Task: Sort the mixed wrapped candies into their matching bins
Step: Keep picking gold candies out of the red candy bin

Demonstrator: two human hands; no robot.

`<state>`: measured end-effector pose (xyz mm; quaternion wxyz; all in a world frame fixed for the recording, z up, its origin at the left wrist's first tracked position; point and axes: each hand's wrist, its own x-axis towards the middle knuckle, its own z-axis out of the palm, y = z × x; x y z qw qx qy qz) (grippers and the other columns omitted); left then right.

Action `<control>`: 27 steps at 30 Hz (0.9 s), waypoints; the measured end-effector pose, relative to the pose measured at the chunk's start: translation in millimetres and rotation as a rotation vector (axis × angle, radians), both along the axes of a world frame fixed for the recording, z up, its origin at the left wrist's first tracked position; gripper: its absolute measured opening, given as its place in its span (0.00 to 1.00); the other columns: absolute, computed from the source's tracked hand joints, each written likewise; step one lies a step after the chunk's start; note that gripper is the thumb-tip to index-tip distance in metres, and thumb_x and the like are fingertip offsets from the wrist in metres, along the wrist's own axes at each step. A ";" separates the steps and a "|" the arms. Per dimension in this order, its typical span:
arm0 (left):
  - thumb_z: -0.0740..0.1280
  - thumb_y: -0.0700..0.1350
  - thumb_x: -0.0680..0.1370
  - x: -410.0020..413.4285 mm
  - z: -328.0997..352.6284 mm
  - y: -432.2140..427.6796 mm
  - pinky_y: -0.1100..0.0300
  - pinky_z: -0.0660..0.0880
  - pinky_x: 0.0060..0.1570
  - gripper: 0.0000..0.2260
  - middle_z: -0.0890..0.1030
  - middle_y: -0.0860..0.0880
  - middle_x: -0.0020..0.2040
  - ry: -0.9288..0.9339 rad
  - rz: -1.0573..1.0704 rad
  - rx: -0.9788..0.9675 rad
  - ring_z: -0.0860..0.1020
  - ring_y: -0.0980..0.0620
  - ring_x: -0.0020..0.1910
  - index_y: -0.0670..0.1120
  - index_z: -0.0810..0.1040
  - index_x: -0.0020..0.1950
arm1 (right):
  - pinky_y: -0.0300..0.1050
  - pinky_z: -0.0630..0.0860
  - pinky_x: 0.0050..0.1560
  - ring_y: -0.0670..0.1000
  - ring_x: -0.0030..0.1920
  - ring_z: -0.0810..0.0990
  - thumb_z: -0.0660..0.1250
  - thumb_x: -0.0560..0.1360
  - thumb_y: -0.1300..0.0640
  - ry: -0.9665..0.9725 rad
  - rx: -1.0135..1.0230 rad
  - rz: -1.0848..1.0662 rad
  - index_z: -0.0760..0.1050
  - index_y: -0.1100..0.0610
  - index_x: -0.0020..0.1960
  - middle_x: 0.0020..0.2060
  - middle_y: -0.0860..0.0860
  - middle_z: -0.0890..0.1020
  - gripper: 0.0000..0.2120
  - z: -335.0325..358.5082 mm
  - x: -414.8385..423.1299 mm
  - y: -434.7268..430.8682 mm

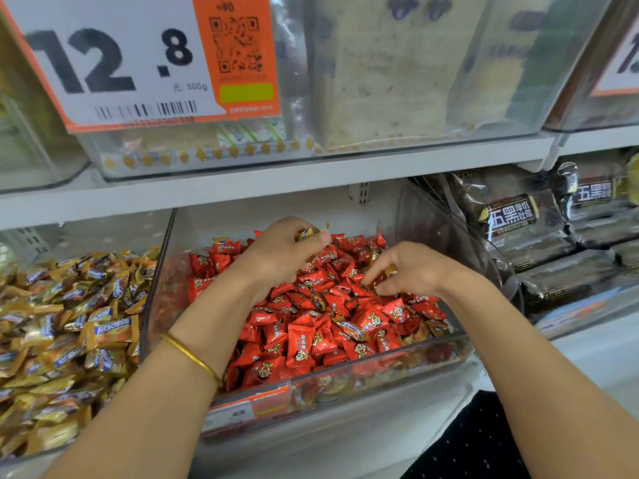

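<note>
Candies in gold wrappers [69,333] fill the left bin [103,233], a clear one at the edge of my view. Next to it, the middle bin [380,357] holds a heap of red candies [311,326] with a few gold strays [352,331] mixed in. I see the left hand [283,250], a gold bangle [193,357] on its wrist, raised over the back of the red heap and clenched round several gold-wrapped pieces [311,232]. Just beside it, the right hand [408,267] reaches down into the reds, fingertips curled at a gold wrapper [390,271]; I cannot tell whether it has hold of it. Further right, dark packets [511,216] are stacked on the shelf
</note>
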<state>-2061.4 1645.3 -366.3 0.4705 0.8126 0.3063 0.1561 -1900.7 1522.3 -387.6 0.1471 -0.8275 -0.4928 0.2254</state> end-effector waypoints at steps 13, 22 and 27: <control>0.64 0.42 0.78 29.6 0.9 -9.3 0.67 0.58 0.20 0.13 0.78 0.49 0.39 -0.125 -0.026 -0.192 0.65 0.56 0.27 0.55 0.77 0.59 | 0.33 0.70 0.40 0.38 0.39 0.76 0.72 0.72 0.54 -0.004 0.309 -0.065 0.73 0.52 0.38 0.38 0.45 0.76 0.09 2.8 6.7 -15.5; 0.70 0.46 0.74 102.4 -24.7 8.4 0.58 0.71 0.58 0.10 0.78 0.49 0.59 0.316 -0.195 0.379 0.75 0.49 0.58 0.47 0.79 0.55 | 0.36 0.62 0.29 0.42 0.25 0.68 0.68 0.72 0.63 0.175 0.564 -0.230 0.71 0.56 0.40 0.28 0.44 0.69 0.06 17.1 -2.6 -42.0; 0.68 0.43 0.75 117.3 -34.0 3.6 0.58 0.70 0.60 0.19 0.74 0.49 0.66 0.489 -0.342 0.487 0.72 0.48 0.63 0.49 0.75 0.66 | 0.29 0.65 0.24 0.37 0.22 0.71 0.65 0.73 0.64 0.112 0.557 -0.248 0.76 0.55 0.46 0.34 0.44 0.74 0.05 14.9 -3.5 -38.8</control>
